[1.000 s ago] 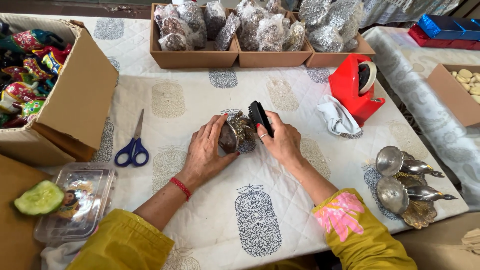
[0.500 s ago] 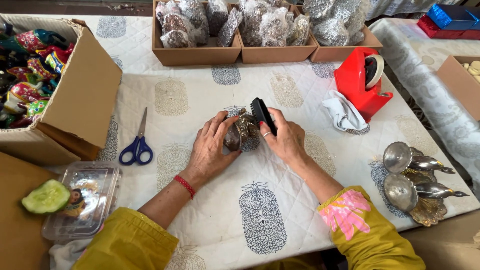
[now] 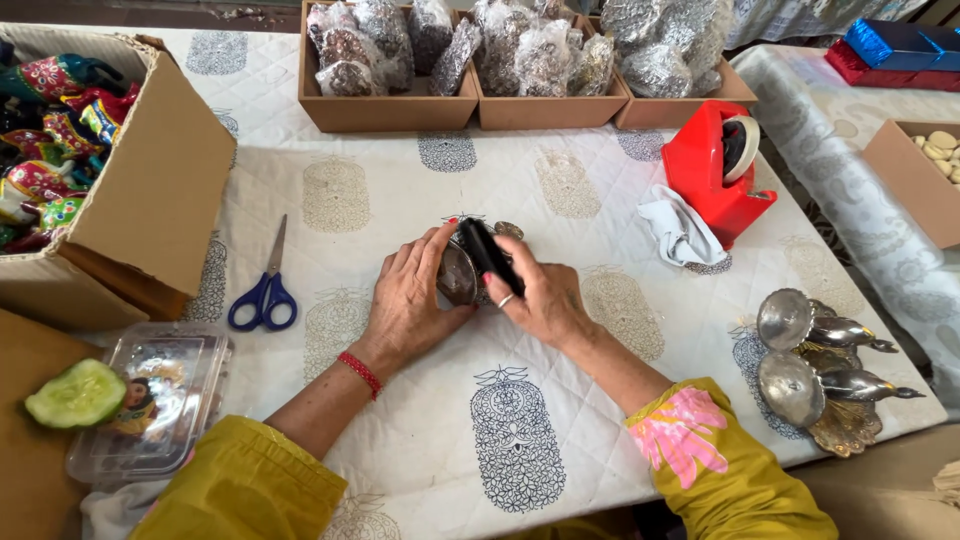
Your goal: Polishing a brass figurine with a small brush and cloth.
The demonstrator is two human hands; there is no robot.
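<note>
Left hand (image 3: pixel 410 300) cupped around a small metal dish (image 3: pixel 458 275), just right of the blue scissors (image 3: pixel 263 295). Right hand (image 3: pixel 540 300) closed on a black brush (image 3: pixel 488 255), pressed against the dish. Farther right, a red tape dispenser (image 3: pixel 722 170).

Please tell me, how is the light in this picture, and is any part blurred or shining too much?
Head view: soft, even daylight, only faint shadows under the left hand and right hand; small glare on the silver dishes and blue foil box; sharp centre, slight wide-angle bending at the edges.
</note>
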